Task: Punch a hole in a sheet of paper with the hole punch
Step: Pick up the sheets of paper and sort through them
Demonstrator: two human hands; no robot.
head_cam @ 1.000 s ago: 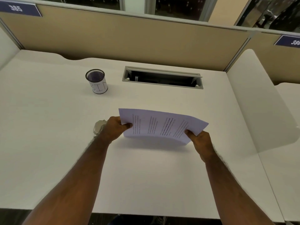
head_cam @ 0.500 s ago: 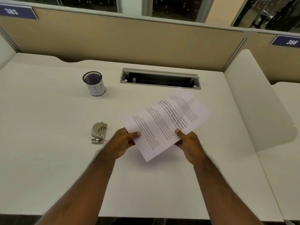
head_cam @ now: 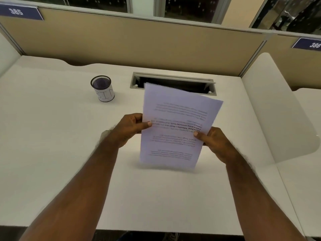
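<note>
A white printed sheet of paper (head_cam: 175, 126) is held upright above the middle of the white desk (head_cam: 52, 153), its text upside down to me. My left hand (head_cam: 130, 127) pinches its left edge with the thumb on the front. My right hand (head_cam: 215, 141) grips its right edge lower down. The hole punch is almost hidden behind my left wrist; only a grey sliver (head_cam: 104, 132) shows there.
A black mesh pen cup (head_cam: 102, 88) with a white label stands at the back left. A grey cable slot (head_cam: 173, 82) lies in the desk behind the paper. A beige partition closes the back, and a white curved divider (head_cam: 278, 110) the right side.
Both hands turned the sheet from lying wide and tilted to standing tall, and raised it. My left arm now covers the hole punch that showed half a second ago.
</note>
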